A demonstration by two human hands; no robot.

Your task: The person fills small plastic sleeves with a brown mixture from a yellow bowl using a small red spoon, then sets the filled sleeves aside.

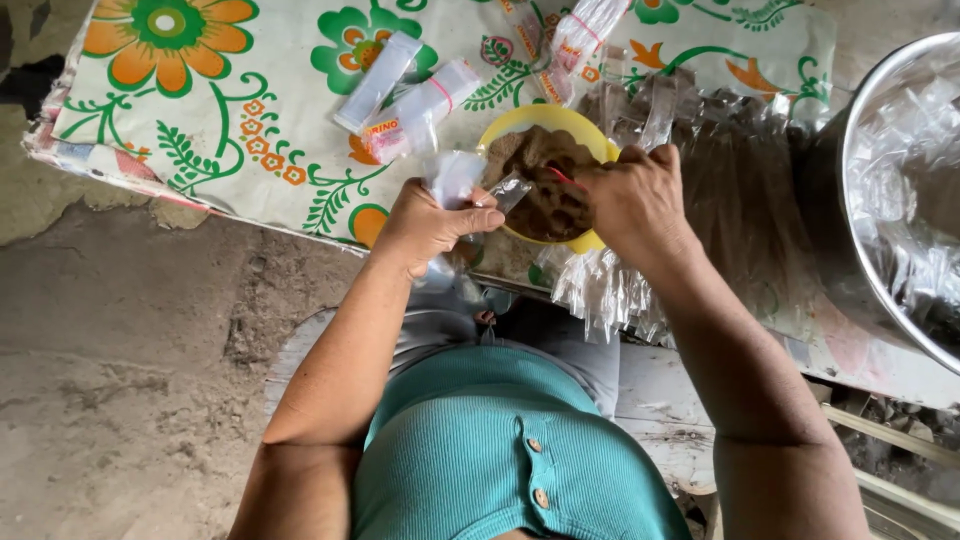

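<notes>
Soft, even daylight is recorded across the scene, with only faint shadows cast under the forearms, bright glare noted on the rim of the metal bowl [872,270] and on the clear plastic bags [600,290], and slight softness observed toward the frame edges.

Left hand [425,225] clutching a small clear plastic bag [452,180]. Right hand [632,205] dipped over yellow bowl [520,125] of brown powder [545,190]. Clear bag packs [415,110] scattered on flowered desk [250,130]; steel basin [870,270] at right.
</notes>
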